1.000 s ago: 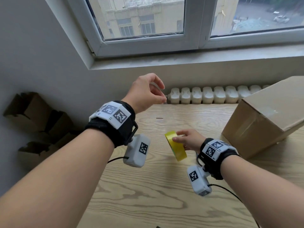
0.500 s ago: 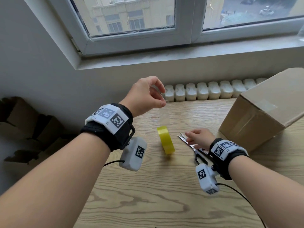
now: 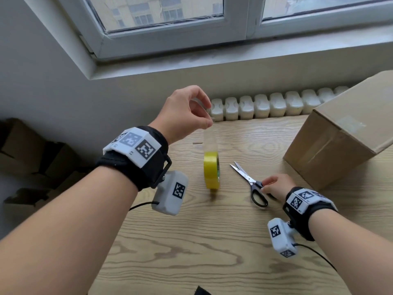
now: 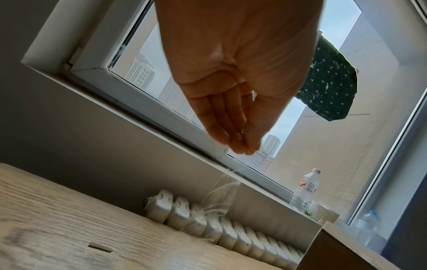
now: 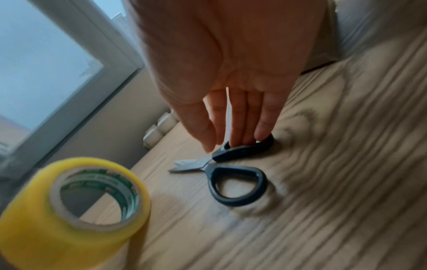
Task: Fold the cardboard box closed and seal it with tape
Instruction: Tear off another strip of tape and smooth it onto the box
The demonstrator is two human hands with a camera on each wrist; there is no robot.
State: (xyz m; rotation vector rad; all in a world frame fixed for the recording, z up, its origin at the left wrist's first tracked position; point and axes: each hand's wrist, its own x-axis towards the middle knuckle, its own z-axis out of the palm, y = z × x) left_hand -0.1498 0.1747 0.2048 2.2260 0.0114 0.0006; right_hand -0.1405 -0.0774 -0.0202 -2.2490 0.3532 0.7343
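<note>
left hand (image 3: pixel 187 111) is pinching the thin, sticky tape strip (image 3: pixel 210 141) above the roll (image 3: pixel 211 170); right hand (image 3: pixel 274 185) is curling onto the scissors (image 3: pixel 251 184) handles at 3 o'clock

White radiator (image 3: pixel 274 105) behind wooden table (image 3: pixel 212 241)

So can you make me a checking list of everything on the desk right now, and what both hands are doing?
Surface: wooden desk, grain pattern.
Job's things: yellow tape roll standing on edge, clear strip pulled up; cardboard box at right, flaps closed.
Clutter: scissors, blades slightly open; small scrap.
Grips: left hand pinches the strip's end; right hand fingers on the scissors' handle.
Cables: black wires from wrist cameras.
Surroundings: window, radiator, bottles on sill, folded boxes on floor.
</note>
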